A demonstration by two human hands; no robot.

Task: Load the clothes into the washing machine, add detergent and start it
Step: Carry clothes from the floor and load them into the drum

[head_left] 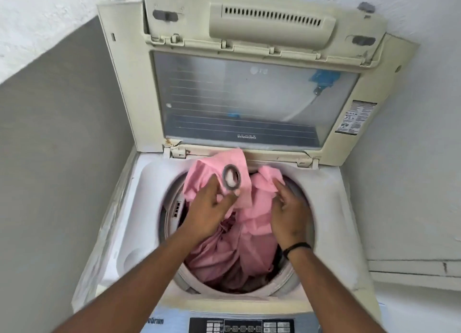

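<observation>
A top-loading washing machine [119,223] stands with its lid [239,95] folded up against the wall. A pink curtain cloth [244,247] with a grey metal eyelet ring [231,177] fills the round drum opening. My left hand [209,208] grips a fold of the pink cloth just below the ring, over the drum's left side. Over the drum's right side, my right hand [289,215] holds another fold of the same cloth, fingers curled into it. No detergent is in view.
The control panel [242,325] runs along the machine's front edge at the bottom of the view. A grey wall closes in on the left. White wall and a white ledge [414,272] lie to the right. A blue hose fitting [324,79] shows through the lid's window.
</observation>
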